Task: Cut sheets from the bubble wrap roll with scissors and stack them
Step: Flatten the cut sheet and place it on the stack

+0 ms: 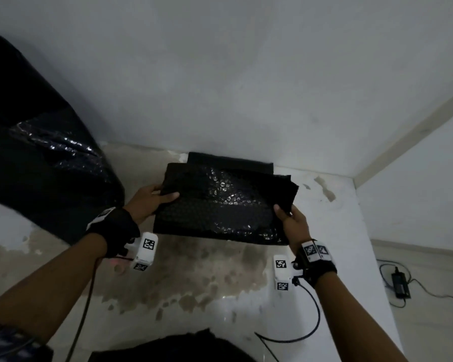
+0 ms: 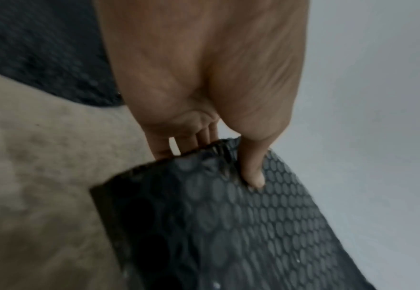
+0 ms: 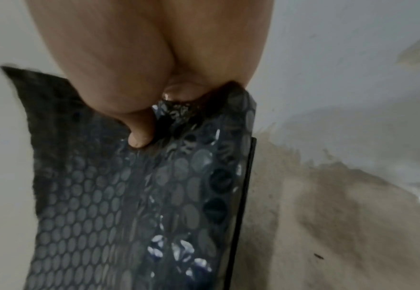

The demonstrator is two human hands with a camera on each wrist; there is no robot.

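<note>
A cut sheet of black bubble wrap [image 1: 220,205] is held flat between both hands above the stained white surface. My left hand [image 1: 152,199] pinches its left edge, thumb on top [image 2: 253,172] and fingers underneath. My right hand [image 1: 290,218] pinches its right edge the same way, thumb [image 3: 139,137] on the bubbles [image 3: 119,206]. Behind the sheet, against the wall, lies a stack of black sheets [image 1: 230,160], partly hidden by it. The big black bubble wrap roll [image 1: 37,152] stands at the left. No scissors show in any view.
The white wall [image 1: 246,74] rises right behind the stack. More black material [image 1: 173,346] lies at the near edge. The surface's right edge [image 1: 372,257] drops to a floor with a power adapter [image 1: 400,283] and cable. Wrist camera cables hang below both arms.
</note>
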